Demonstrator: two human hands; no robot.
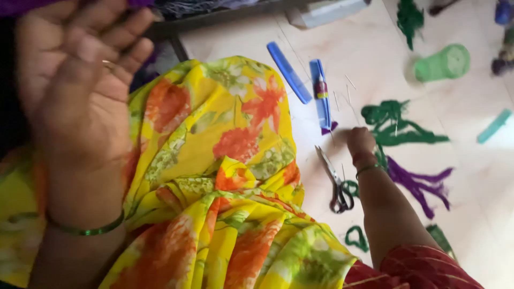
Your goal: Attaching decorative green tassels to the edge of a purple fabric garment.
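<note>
Head view: your right hand [360, 140], fingers bunched so you cannot tell what they pinch, reaches among loose needles [349, 91] on the floor [471, 176] beside the scissors [334, 182], risking a prick, while your left hand [80, 91] hovers spread over yellow floral cloth [225, 176]

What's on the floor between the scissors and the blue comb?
In the head view, only bare floor lies between the scissors and the blue comb; the yellow flowered cloth sits just beside that stretch.

Both hands bare, green bangle [85, 230] on the left wrist, red patterned sleeve [423, 270] on the right arm.
</note>
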